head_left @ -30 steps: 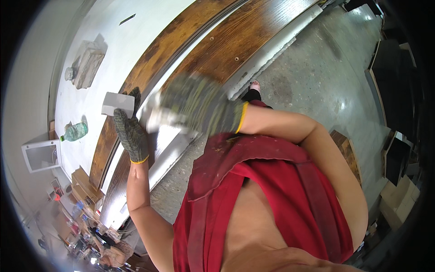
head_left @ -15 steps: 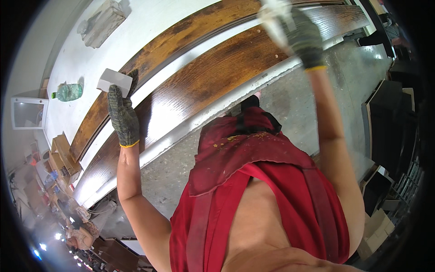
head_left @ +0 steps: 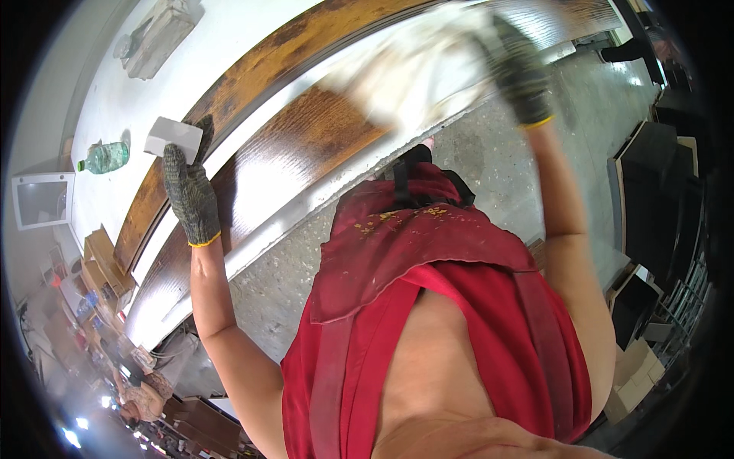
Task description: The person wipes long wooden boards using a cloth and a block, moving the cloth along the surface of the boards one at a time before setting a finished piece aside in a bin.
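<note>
Cloth (head_left: 417,73) on glossy grained panel (head_left: 298,145)

Left hand (head_left: 191,200) rests on the near plank (head_left: 290,149); right hand (head_left: 520,69) presses a rag (head_left: 413,69) further right. Block (head_left: 173,138) lies behind the left hand, bottle (head_left: 103,157) left of it.

My gloved left hand (head_left: 191,195) rests flat on the stained wooden panel (head_left: 298,145); my right hand (head_left: 520,73) grips a pale rag (head_left: 413,73) against it
</note>
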A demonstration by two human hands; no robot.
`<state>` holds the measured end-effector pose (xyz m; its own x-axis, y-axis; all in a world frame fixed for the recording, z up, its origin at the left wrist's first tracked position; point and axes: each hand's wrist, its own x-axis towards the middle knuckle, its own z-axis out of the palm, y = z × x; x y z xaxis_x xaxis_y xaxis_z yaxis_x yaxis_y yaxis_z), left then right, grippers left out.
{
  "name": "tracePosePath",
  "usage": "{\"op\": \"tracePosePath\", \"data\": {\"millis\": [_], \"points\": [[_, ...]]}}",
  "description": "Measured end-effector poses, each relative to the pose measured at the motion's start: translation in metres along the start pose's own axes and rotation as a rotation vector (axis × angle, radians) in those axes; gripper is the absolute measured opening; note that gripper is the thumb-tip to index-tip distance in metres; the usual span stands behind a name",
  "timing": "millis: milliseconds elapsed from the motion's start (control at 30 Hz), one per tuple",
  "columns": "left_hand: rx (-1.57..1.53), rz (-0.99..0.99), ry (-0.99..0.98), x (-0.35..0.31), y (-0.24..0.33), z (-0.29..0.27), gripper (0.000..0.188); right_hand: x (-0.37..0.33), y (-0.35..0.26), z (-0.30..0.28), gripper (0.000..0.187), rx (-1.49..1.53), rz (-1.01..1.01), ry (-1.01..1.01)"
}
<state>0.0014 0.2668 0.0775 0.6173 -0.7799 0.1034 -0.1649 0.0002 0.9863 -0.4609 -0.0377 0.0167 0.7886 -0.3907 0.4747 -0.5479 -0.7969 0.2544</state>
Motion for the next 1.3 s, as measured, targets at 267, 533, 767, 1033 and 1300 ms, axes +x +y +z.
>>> {"op": "tracePosePath", "data": {"millis": [267, 533, 767, 1033, 1300], "points": [[0.388, 0.067, 0.014, -0.003, -0.02, -0.014, 0.05, -0.008, 0.14, 0.002, 0.046, -0.268, 0.213, -0.415], [0.28, 0.162, -0.079, -0.002, 0.005, 0.014, 0.051, 0.12, -0.243, -0.085, 0.058, 0.738, -0.153, 0.106], [-0.08, -0.151, -0.033, -0.019, 0.027, 0.02, 0.05, 0.1, -0.205, -0.11, 0.042, 1.38, -0.23, -0.127], [-0.371, -0.05, -0.179, -0.047, 0.068, 0.082, 0.058, -0.023, -0.049, -0.091, 0.057, 1.396, 0.445, -0.151], [-0.775, -0.065, -0.368, -0.066, 0.066, 0.187, 0.058, 0.037, -0.114, -0.096, 0.061, 1.764, 0.716, -0.297]]}}
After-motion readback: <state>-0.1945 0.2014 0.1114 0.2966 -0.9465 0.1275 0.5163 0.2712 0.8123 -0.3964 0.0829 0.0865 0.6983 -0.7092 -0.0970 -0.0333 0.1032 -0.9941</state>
